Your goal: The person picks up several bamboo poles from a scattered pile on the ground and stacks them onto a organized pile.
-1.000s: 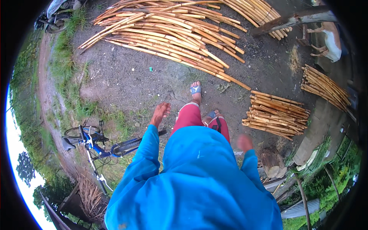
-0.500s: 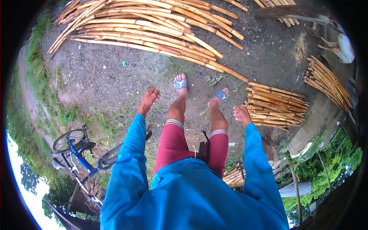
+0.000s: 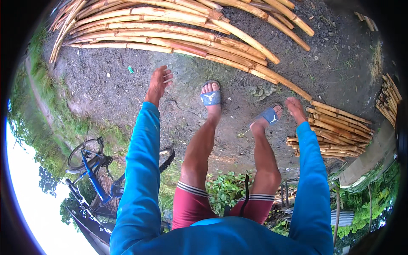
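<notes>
My left hand (image 3: 160, 81) hangs over the ground just short of the long bamboo poles (image 3: 170, 35). Its fingers are spread, and it holds nothing. My right hand (image 3: 294, 106) is closed with curled fingers, and nothing shows in it. It hovers near the end of the nearest long pole and just left of a stack of short cut bamboo pieces (image 3: 340, 129). I cannot tell whether it touches the pole. The long poles lie side by side across the ground ahead of my feet, several deep.
A blue bicycle (image 3: 94, 180) lies to my left near grass. Another bamboo bundle (image 3: 389, 100) sits at the far right. My sandaled feet stand apart on dark soil, with a green scrap (image 3: 130, 69) at left. Leafy plants (image 3: 226, 189) grow behind my legs.
Both hands have reached forward toward the bamboo, the right one also rightward. My left fingers have spread from a loose curl. My body leans further, and the poles look larger.
</notes>
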Motion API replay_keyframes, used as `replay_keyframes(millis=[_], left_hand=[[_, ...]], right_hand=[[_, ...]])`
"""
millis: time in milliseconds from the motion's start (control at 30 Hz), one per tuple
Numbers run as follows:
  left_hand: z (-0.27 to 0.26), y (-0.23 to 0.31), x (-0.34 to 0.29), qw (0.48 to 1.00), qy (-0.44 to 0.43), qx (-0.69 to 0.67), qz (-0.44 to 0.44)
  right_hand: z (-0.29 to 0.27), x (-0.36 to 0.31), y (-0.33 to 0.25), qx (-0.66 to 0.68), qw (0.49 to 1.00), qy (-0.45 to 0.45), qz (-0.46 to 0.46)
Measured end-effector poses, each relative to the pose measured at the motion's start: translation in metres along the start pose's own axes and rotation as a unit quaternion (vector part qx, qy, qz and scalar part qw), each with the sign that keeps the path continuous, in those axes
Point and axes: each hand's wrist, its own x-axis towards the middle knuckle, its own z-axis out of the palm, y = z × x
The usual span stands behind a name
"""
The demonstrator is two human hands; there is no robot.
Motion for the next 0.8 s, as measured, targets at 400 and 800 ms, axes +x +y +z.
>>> replay_keyframes(millis=[400,800], left_hand=[[0.004,0.043,0.126,0.987,0.098,-0.129,0.008],[0.135,-0.027,0.040,0.997,0.061,-0.044,-0.009]], right_hand=[[0.011,0.088,-0.003,-0.242,0.957,0.137,-0.087],[0.008,0.095,-0.015,-0.430,0.893,0.107,-0.079]])
